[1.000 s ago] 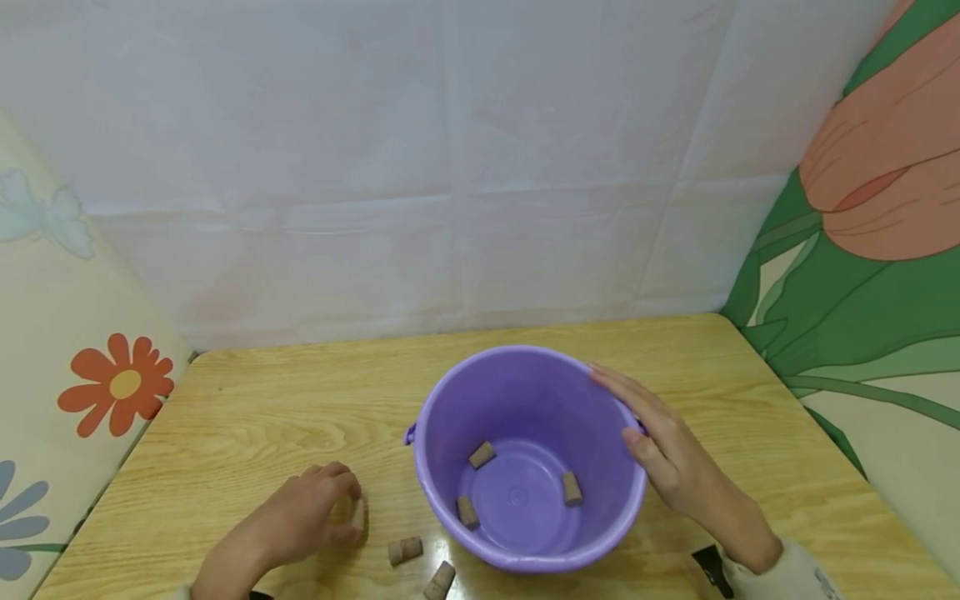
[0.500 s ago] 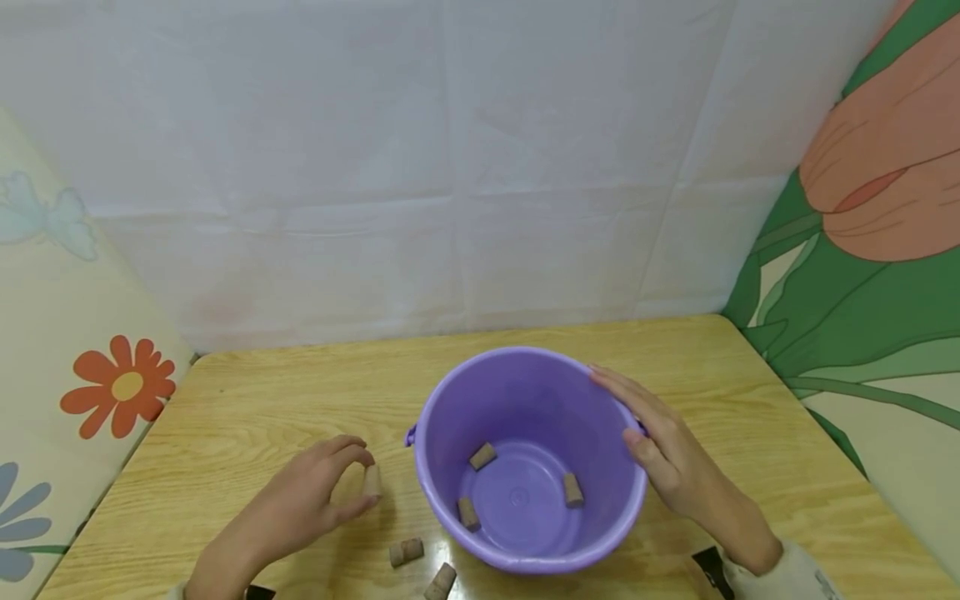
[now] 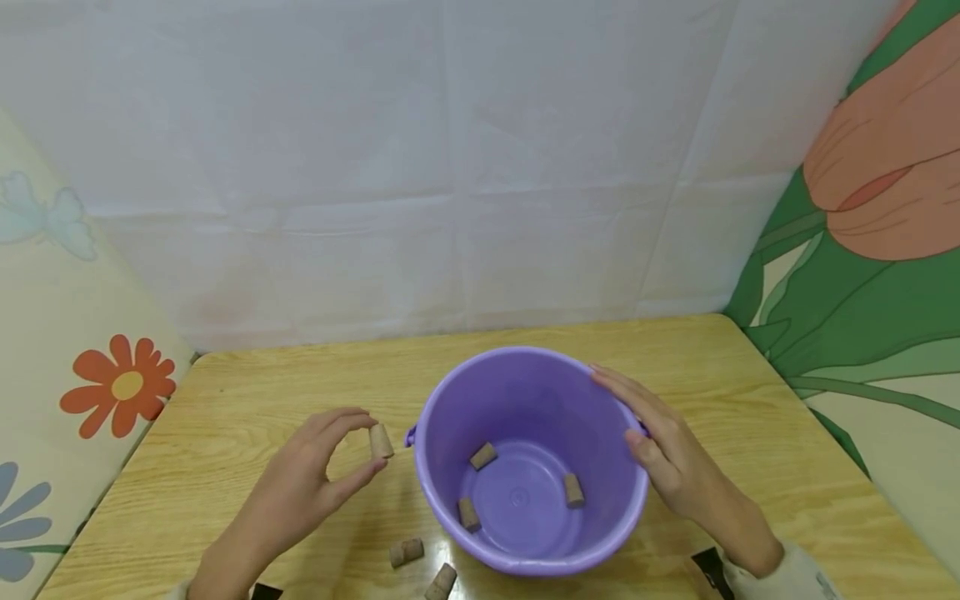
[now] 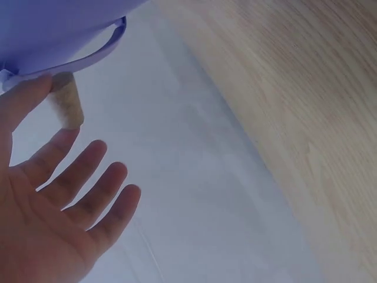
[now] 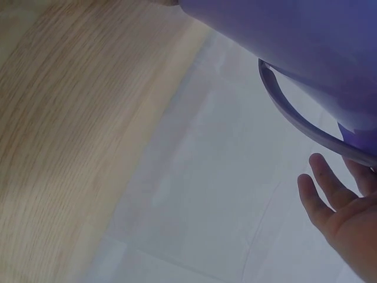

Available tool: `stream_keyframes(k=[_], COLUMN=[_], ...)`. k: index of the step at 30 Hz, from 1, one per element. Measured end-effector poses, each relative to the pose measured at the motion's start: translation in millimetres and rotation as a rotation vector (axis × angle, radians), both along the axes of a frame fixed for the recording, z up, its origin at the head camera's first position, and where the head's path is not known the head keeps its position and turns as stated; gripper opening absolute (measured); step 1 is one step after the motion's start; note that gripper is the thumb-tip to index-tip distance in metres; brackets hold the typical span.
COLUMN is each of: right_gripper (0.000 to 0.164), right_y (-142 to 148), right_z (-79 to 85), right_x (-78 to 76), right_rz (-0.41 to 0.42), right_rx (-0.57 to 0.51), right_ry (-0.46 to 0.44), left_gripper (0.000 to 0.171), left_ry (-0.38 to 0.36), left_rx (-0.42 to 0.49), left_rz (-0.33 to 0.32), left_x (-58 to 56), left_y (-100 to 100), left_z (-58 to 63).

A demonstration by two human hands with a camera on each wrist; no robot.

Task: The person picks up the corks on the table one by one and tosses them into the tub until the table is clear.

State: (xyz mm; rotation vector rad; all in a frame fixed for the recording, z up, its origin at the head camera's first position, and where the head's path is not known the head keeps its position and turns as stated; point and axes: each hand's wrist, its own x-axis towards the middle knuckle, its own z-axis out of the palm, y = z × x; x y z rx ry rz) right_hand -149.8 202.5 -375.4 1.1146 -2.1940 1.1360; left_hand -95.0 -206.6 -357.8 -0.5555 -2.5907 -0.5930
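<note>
My left hand (image 3: 300, 475) pinches a tapered cork (image 3: 381, 442) between thumb and index finger, just left of the purple bucket (image 3: 528, 565). In the left wrist view that cork (image 4: 67, 100) overlaps the bucket's handle (image 4: 97, 56), while the other fingers are spread and hold nothing. Three corks, one of them a cork (image 3: 573, 490) at the right, lie inside the bucket. My right hand (image 3: 678, 458) rests on the bucket's right rim, its fingers fairly straight and its thumb at the edge. Two loose corks, a banded cork (image 3: 407, 552) and a tilted cork (image 3: 441, 582), lie in front of the bucket.
The wood-grain table (image 3: 300, 387) meets a white sheet (image 3: 375, 167) at the back. Panels painted with flowers, such as the red flower (image 3: 126, 386), stand at both sides. The bucket's handle hangs down on its far side.
My left hand has lifted the cork and moved up and to the right, closer to the bucket. The right hand and the bucket stay in place.
</note>
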Motion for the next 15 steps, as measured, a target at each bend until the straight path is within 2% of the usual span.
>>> stream_keyframes(k=[8, 15], right_gripper=[0.047, 0.047], right_y=[0.6, 0.2], right_z=[1.4, 0.9], right_x=[0.5, -0.3], right_rz=[0.001, 0.003], right_rx=[0.003, 0.000], right_ry=[-0.002, 0.009], left_gripper=[0.048, 0.048], left_ry=[0.138, 0.145], left_rx=[0.073, 0.135], left_rz=[-0.006, -0.052], left_x=[-1.7, -1.6], left_y=[8.1, 17.4], left_z=[12.9, 20.1])
